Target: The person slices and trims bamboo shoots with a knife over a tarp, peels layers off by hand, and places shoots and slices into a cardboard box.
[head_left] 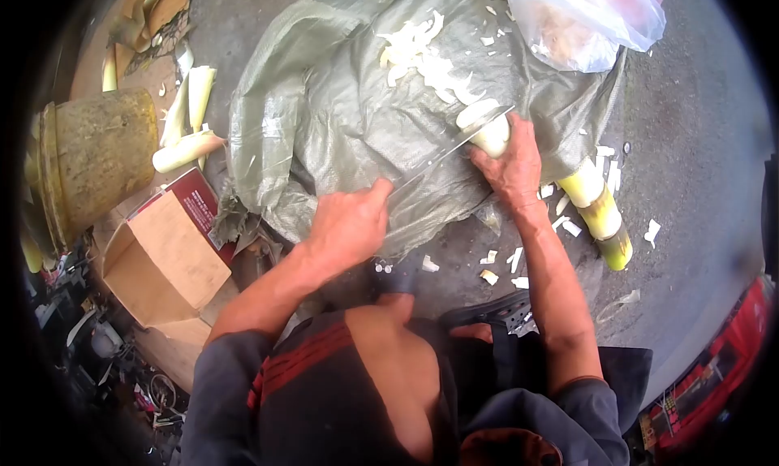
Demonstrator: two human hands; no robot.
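My left hand [350, 222] is closed round the handle of a long knife, and the fingers hide most of that handle. The thin knife blade [438, 154] slants up to the right, its far end lying across a peeled, pale bamboo shoot [492, 138]. Wrapped round the near right side of this shoot is my right hand [517, 164]. Just beyond, curved white slices [415, 50] are heaped on a grey-green woven sack [324, 113], trailing back to the shoot. Another bamboo shoot [591, 195], yellowish with a green tip, lies right of my right forearm.
At upper right stands a translucent plastic bag [588, 28]. A dirty yellow bucket [105, 153], an opened cardboard box [166, 259] and peeled husks [191, 149] lie on the left. White scraps [571, 227] litter the ground near a dark sandal [487, 310].
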